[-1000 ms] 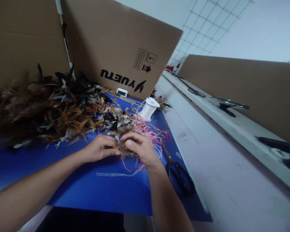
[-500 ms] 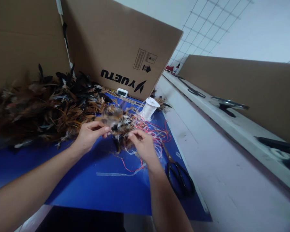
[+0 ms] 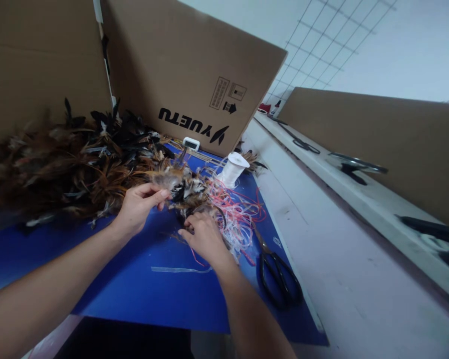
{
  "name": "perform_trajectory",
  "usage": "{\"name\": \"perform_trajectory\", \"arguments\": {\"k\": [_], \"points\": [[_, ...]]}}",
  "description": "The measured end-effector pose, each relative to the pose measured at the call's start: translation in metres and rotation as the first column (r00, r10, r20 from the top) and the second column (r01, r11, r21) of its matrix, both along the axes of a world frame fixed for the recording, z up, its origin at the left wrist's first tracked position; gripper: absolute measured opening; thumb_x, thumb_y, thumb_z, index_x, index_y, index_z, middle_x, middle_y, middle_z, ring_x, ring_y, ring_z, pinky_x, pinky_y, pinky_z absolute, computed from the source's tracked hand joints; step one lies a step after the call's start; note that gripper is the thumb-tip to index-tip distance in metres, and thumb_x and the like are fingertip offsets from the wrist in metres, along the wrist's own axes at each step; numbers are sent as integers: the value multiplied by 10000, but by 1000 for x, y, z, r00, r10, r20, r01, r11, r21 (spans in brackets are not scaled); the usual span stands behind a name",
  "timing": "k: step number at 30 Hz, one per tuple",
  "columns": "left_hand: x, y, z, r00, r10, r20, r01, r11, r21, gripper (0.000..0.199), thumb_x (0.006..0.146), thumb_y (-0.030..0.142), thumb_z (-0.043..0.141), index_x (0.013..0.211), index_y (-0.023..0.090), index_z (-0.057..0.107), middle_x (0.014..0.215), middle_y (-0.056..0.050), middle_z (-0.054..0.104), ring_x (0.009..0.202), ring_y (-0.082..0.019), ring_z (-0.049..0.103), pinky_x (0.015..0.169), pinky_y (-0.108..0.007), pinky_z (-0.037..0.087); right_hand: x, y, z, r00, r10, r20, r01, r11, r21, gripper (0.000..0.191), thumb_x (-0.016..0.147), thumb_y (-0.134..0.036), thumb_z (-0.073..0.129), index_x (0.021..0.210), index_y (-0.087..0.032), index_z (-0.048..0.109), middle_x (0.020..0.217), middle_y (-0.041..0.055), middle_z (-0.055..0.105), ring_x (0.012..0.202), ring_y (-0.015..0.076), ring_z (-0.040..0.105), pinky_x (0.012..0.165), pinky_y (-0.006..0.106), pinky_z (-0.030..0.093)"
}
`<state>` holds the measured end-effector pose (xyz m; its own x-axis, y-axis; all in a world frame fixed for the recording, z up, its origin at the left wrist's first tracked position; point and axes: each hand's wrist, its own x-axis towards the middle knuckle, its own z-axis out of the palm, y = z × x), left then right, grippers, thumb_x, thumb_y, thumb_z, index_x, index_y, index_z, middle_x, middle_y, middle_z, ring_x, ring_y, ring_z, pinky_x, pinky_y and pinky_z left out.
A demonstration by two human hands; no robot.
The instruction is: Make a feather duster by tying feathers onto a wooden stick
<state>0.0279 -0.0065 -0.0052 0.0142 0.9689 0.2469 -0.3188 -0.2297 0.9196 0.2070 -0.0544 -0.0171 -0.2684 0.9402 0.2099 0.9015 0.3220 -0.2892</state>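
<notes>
Feathers (image 3: pixel 168 178) in fingers (image 3: pixel 160 198), ribbon (image 3: pixel 230 172) on spool (image 3: pixel 239 159)

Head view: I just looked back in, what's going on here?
The person's left hand pinches a fluffy feather, while the right hand is down by a small feather heap; whether it grips anything is unclear. A bigger pile lies to the left. Tangled ribbon lies to the right, with the spool beyond and scissors nearer.
</notes>
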Motion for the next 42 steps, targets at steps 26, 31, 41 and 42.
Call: {"name": "perform_trajectory", "arguments": {"k": [26,31,41,42], "points": [[1,-3,2,997,-63,-36,61,995,-73,163,638,269,767,634,135,674,593,-14,650,461,-65,499,487,-197,396,18,5,19,532,-181,-827,-121,951,-286,111,644,-197,650,723,-165,578,601,-36,577,521,79,516,508,202,403],[2,-6,1,969,-244,-30,235,956,-174,173,671,283,757,666,134,668,553,6,610,483,-59,513,495,-170,409,20,4,22,456,-183,-871,-208,930,-304,180,632,-194,666,794,-174,591,645,-39,572,537,76,506,510,205,391],[4,-9,-5,916,-401,35,390,863,-320,209,666,302,769,691,128,656,625,-28,662,569,-93,597,527,-174,474,21,2,24,441,-158,-883,-288,908,-306,189,632,-178,669,804,-177,590,675,-34,562,558,80,509,525,218,408],[5,-9,-4,915,-401,35,391,863,-321,205,670,299,767,711,125,666,626,-27,661,567,-88,595,531,-169,475,21,1,24,447,-156,-881,-293,905,-309,187,637,-178,666,808,-176,591,676,-33,563,559,80,509,528,219,411]]}}
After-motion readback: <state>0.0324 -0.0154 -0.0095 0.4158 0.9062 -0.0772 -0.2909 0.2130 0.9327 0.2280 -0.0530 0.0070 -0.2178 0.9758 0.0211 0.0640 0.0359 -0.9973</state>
